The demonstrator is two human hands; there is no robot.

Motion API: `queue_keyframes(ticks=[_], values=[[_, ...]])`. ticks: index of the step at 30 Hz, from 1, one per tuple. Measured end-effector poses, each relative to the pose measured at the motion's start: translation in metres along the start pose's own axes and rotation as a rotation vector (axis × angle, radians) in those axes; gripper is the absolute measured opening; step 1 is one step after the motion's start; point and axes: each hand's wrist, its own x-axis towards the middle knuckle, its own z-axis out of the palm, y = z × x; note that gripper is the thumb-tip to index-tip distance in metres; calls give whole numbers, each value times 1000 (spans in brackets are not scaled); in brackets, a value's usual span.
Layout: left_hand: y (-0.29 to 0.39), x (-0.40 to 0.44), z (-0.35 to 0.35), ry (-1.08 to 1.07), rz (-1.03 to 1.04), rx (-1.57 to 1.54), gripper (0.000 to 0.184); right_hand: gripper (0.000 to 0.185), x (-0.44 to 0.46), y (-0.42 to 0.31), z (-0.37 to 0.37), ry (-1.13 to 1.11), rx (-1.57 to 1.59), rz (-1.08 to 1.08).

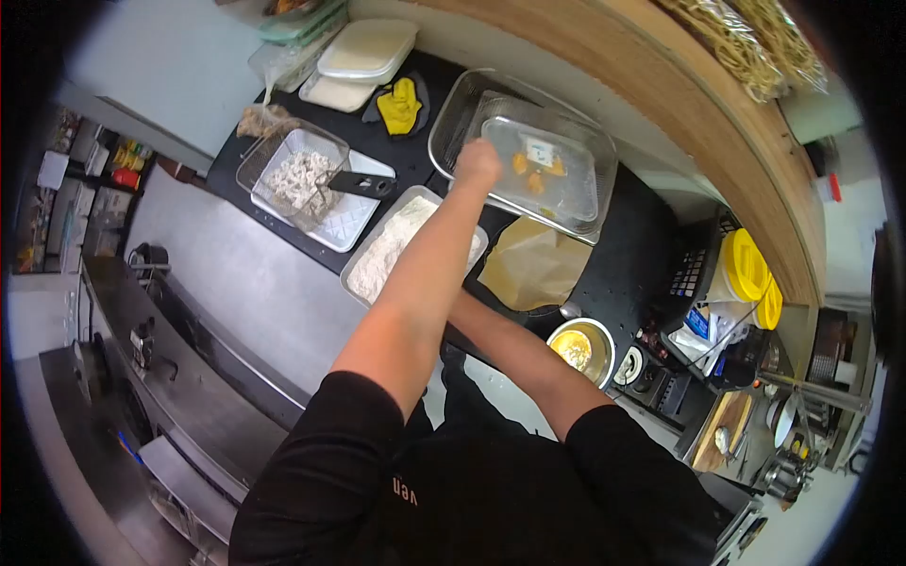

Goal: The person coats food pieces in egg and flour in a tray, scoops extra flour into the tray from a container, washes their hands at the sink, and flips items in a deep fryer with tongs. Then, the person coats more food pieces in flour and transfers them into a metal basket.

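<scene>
My left hand (479,162) is closed at the near left corner of a clear plastic tray (505,193). What its fingers hold, if anything, is hidden. Several orange-yellow pieces (535,179) and a white label show in the tray, which sits in a wire mesh basket (609,179). My right forearm (510,349) passes under my left forearm, which hides my right hand. Close by is a metal tray (354,275) of white flour (401,226). A black-handled mesh basket (269,193) holds flour-coated pieces (302,179) over a white tray (344,226).
Brown paper (538,259) lies below the wire basket. A metal bowl (609,351) with yellow liquid and white matter stands at right. At the back are lidded containers (368,47) and a yellow-and-grey cloth item (400,106). A wooden shelf (698,123) overhangs the right side.
</scene>
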Motion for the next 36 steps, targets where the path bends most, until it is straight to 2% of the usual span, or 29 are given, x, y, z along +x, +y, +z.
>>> queue_keyframes(ticks=[1, 3, 5, 6, 7, 8, 9, 11, 12, 14, 15, 17, 19, 21, 23, 25, 28, 31, 36], values=[[-1, 3, -2, -72, -51, -11, 30, 42, 4, 5, -7, 10, -158, -95], [-17, 19, 10, -40, -34, -90, 29, 38, 10, 7, -20, 18, -454, -284], [-34, 40, 19, -220, -55, 12, 28, 33, 10, 1, -29, 71, -762, -410], [-45, 29, 11, -220, -89, 24, 28, 30, 11, -14, -39, 125, -939, -446], [-46, 13, -5, -152, -33, -267, 25, 27, 7, -30, -46, 152, -1150, -450], [-42, -4, -21, -75, 32, -558, 22, 30, -5, -66, -44, 7, -1314, -424], [-37, -21, -41, -65, 19, -554, 22, 34, -8, -80, -44, -68, -1407, -317], [-31, -57, -88, -15, 138, -735, 24, 35, -6, -89, -51, -230, -1398, -329], [-29, -70, -108, 2, 126, -729, 24, 35, -6, -94, -50, -249, -1395, -342], [-26, -94, -149, 54, 140, -743, 26, 37, -6, -107, -48, -179, -1266, -285], [-27, -106, -169, 71, 132, -737, 26, 37, -4, -113, -46, -196, -1265, -298], [-33, -129, -207, 132, 244, -840, 31, 34, -3, -123, -46, -194, -1176, -294], [-51, -154, -242, 171, 222, -883, 32, 33, -2, -129, -45, -199, -1137, -290], [-75, -184, -272, 233, 192, -890, 32, 33, -1, -132, -44, -192, -1072, -132], [-113, -218, -290, 345, 77, -859, 31, 32, 5, -120, -46, -201, -1076, -157], [-150, -258, -301, 477, -86, -852, 33, 31, 10, -110, -44, -113, -1063, -155], [-243, -318, -299, 548, -263, -1013, 34, 30, 12, -99, -27, -89, -1082, -143], [-316, -378, -287, 537, -422, -1126, 33, 30, 7, -118, -12, -88, -1065, -113], [-372, -425, -263, 499, -514, -1300, 31, 29, -6, -154, 0, -127, -969, -65]])
